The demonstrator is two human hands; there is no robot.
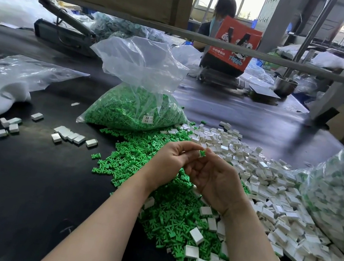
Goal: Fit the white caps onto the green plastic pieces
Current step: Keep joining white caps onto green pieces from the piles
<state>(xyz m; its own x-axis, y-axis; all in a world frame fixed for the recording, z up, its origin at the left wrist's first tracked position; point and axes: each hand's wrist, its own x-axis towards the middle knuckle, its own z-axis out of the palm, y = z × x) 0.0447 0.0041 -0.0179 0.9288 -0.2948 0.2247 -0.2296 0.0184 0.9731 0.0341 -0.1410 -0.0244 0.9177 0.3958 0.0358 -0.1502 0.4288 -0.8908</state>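
Note:
Both hands are raised together above the heap of loose green plastic pieces (156, 197). My left hand (169, 160) and my right hand (215, 180) meet at the fingertips, pinching one small green piece (202, 153) between them. Whether a cap sits on that piece is hidden by the fingers. A broad heap of white caps (269, 191) spreads to the right of the hands, and some caps lie scattered on the green heap.
An open clear bag of green pieces (133, 110) stands behind the hands. A large clear bag of assembled pieces (341, 193) bulges at the right edge. Assembled white-capped pieces (71, 135) lie on the dark table (24, 174) at left, near a white glove (2, 101). Another person sits beyond.

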